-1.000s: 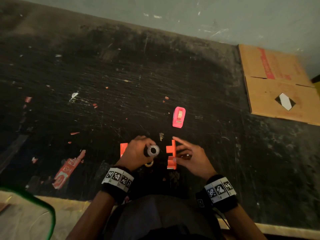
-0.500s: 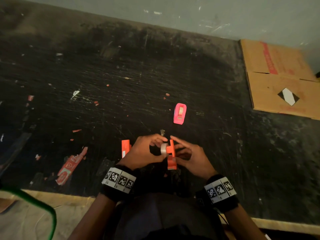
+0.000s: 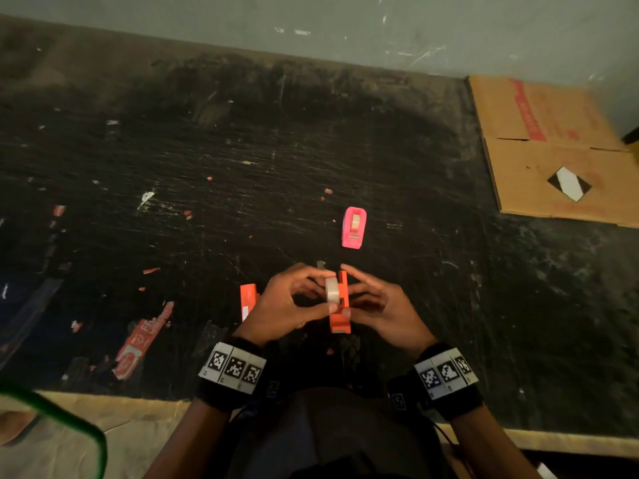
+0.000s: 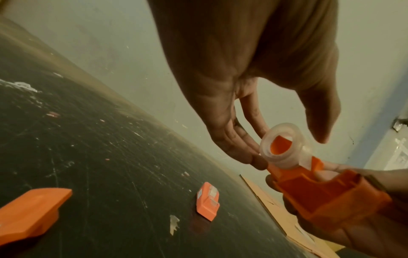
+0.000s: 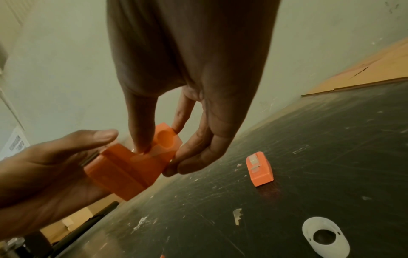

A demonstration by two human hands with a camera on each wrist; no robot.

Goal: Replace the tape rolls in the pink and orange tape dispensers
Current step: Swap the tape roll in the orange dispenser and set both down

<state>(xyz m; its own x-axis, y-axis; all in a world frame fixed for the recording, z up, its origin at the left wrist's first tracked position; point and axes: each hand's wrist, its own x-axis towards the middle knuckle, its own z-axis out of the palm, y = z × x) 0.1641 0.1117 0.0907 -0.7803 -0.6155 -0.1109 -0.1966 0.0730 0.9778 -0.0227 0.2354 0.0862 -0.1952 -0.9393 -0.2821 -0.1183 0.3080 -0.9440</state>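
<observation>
Black scratched table, cardboard sheet far right. Pink dispenser sits far of the hands, tape already in it. Orange cover lies flat just left of the left hand. Orange dispenser body is held up off the table, long axis running near-far; right hand grasps its right side, fingers curled round it. Left hand pinches the clear tape roll against the body's left face, roll hole facing left. Roll touches the body; seating on the hub looks like the step underway. An empty white tape core lies on the table near.
</observation>
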